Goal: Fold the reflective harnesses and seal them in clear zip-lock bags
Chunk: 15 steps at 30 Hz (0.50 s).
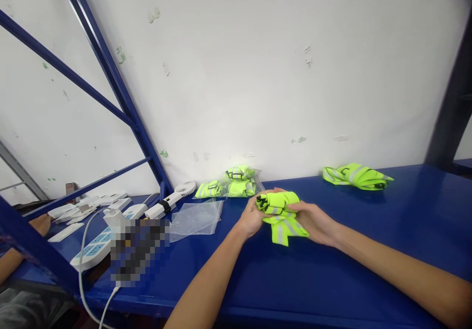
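Observation:
A neon yellow-green vest (278,203) with grey reflective strips is bunched into a roll above the blue table (295,280), a loose flap hanging below it. My left hand (252,217) is wrapped round its left side, and my right hand (313,222) grips the right side. Behind my left hand, bagged bundles of the same fabric (241,188) are stacked near the wall. Another folded vest (356,176) lies at the back right. Clear plastic bags (195,219) lie flat to the left of my left hand.
On the left are a white power strip (94,250) with cables, a small white fan (185,188) and a blurred, pixelated dark object (140,253). Blue frame posts (121,88) rise there. Another person's hand (41,224) rests at the far left.

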Available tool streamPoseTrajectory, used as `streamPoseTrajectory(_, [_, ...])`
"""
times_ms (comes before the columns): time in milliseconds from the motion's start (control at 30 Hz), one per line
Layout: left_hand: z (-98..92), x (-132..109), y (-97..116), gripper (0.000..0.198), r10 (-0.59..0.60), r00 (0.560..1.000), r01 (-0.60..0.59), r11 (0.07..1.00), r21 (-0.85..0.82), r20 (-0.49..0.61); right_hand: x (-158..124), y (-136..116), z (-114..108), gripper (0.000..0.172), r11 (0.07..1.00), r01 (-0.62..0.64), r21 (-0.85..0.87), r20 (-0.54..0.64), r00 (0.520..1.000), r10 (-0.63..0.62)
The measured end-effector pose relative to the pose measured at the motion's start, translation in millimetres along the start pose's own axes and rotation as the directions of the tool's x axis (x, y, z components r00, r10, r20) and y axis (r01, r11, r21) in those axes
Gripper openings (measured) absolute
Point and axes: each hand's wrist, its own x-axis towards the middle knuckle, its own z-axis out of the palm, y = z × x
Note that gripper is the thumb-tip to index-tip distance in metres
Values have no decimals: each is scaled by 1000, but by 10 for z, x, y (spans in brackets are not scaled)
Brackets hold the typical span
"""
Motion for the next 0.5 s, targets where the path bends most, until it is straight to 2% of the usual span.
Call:
streamPoseTrajectory(33, [-7, 5, 7, 48, 59, 998, -57, 993, 101, -7, 8, -2, 14, 49, 1000, 14, -13, -6, 1000, -14])
streamPoseTrajectory(100, [-8, 0, 28, 40, 202, 979, -194, 936, 293, 3, 23, 5, 40, 59, 998, 35, -55, -28, 999, -37])
streamPoseTrajectory(167, [7, -25, 47, 44, 328, 943, -317, 843, 435, 52, 34, 20, 53, 66, 997, 39, -67, -46, 998, -42])
streamPoseTrajectory(233, [30, -60, 49, 53, 400, 908, -402, 739, 541, 127, 39, 38, 48, 65, 1000, 7, 6, -42, 999, -7])
streamPoseTrajectory(333, [47, -93, 20, 56, 439, 862, -486, 569, 664, 255, 41, 54, 15, 54, 989, -51, 142, -23, 998, 55])
streamPoseTrajectory(400, [34, -90, 1, 54, 438, 832, -529, 441, 725, 340, 46, 55, -9, 42, 988, -19, 154, -42, 999, 26])
streamPoseTrajectory(500, [-20, -71, 1, 55, 367, 811, -565, 292, 772, 455, 67, 42, -48, 29, 992, 15, 122, -63, 998, -7])
